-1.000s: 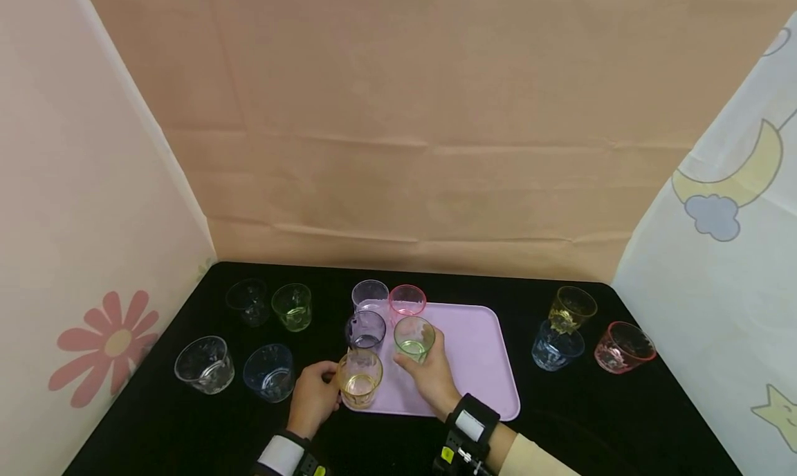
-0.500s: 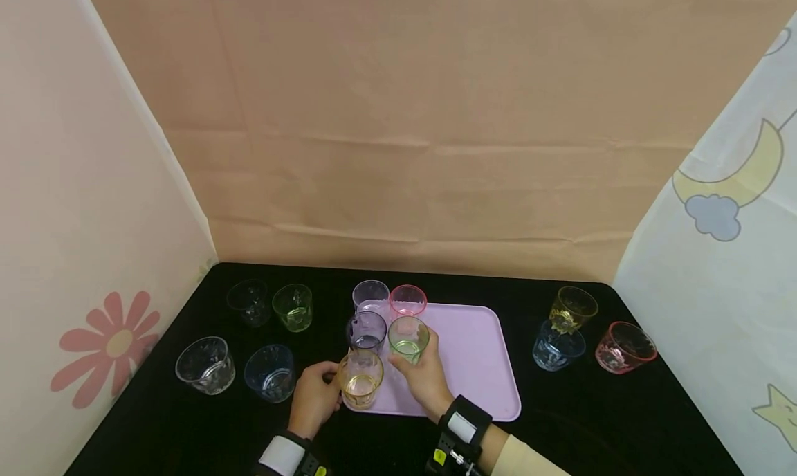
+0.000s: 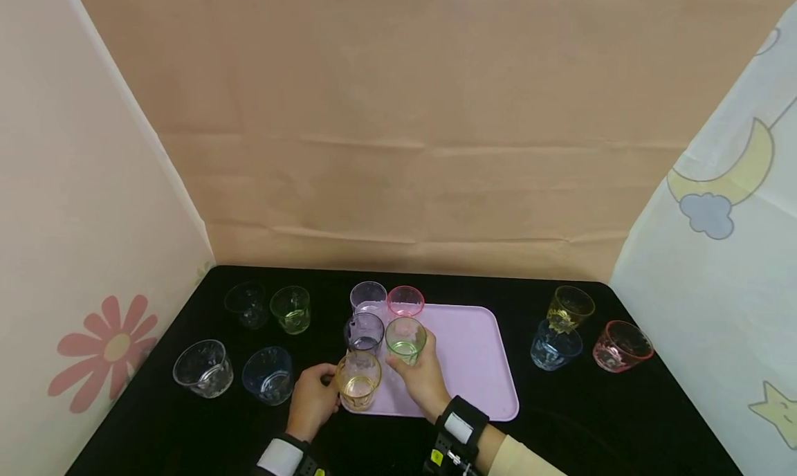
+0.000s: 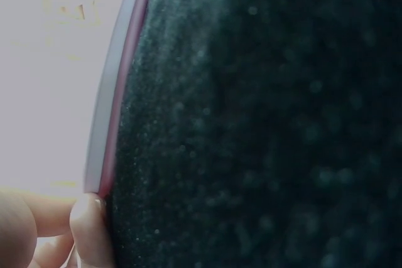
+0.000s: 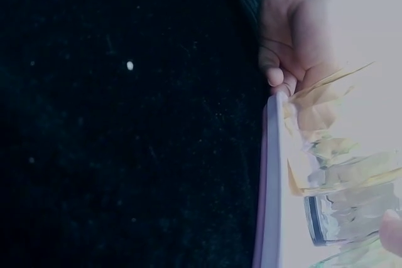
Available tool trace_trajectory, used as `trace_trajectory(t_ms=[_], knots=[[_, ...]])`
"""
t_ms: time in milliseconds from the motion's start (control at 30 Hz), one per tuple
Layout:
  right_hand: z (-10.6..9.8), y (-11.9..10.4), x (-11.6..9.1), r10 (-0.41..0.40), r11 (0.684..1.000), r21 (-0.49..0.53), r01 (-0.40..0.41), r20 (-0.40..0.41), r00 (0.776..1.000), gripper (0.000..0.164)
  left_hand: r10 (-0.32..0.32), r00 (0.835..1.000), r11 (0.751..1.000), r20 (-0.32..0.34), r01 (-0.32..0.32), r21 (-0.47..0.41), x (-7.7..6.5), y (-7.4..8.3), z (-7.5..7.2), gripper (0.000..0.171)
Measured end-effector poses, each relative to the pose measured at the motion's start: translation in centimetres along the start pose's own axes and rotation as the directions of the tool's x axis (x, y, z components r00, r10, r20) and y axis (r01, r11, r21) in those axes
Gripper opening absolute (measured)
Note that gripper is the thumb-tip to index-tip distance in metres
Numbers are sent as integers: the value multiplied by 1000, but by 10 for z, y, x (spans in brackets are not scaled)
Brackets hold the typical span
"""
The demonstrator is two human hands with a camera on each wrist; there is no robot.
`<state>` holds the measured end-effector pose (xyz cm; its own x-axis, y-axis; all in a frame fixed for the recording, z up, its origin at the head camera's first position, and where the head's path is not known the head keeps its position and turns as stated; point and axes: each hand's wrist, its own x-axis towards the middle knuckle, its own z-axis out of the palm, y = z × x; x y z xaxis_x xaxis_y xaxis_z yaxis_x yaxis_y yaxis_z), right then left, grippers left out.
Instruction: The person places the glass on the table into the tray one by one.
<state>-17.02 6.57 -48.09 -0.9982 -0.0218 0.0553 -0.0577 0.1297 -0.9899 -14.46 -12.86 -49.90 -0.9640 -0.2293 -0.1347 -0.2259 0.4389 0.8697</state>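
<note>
A pink-lilac tray [image 3: 473, 365] lies on the black table. My right hand [image 3: 423, 379] grips a green-tinted glass [image 3: 405, 341] upright over the tray's left half. Its fingertip shows at the right wrist view's edge. An amber glass [image 3: 359, 379] stands at the tray's near-left corner, a dark purple glass [image 3: 364, 334] behind it. Farther back are a pale violet glass [image 3: 369, 297] and a pink-rimmed glass [image 3: 405, 303]. My left hand [image 3: 313, 400] pinches the tray's near-left corner, right beside the amber glass; its fingertips [image 4: 91, 224] meet the edge in the left wrist view.
On the left of the table stand two clear glasses [image 3: 204, 369], a green glass [image 3: 290, 311] and a blue glass [image 3: 269, 376]. To the right are a yellow glass [image 3: 569, 310], another blue glass [image 3: 556, 348] and a red-rimmed glass [image 3: 623, 348]. Paper screens surround the table.
My right hand has moved a little left with the green glass, bringing it closer to the dark purple and amber glasses. The left hand has stayed at the tray corner.
</note>
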Motion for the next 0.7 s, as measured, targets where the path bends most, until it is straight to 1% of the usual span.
trace_trajectory(t_ms=[133, 300, 433, 567, 700], knots=[[0, 0, 0, 10, 1000, 5, -9, -12, 1000, 81, 2, 1000, 1000, -5, -2, 2, 0, 0, 0, 12], [1, 2, 1, 10, 1000, -22, -10, -32, 999, 83, 10, 1000, 1000, -10, -10, -1, 0, 0, 0, 12], [0, 3, 1, 28, 999, -38, -30, -40, 999, 87, 18, 1000, 1000, -12, -18, 3, -1, 0, 1, 12], [-2, 3, 1, 49, 998, -45, -51, -43, 998, 92, 19, 1000, 1000, -15, -19, 0, -1, 0, 1, 11], [-6, 2, 0, 69, 996, -59, -71, -45, 997, 103, 11, 1000, 1000, -13, -11, -5, -1, -1, 1, 11]])
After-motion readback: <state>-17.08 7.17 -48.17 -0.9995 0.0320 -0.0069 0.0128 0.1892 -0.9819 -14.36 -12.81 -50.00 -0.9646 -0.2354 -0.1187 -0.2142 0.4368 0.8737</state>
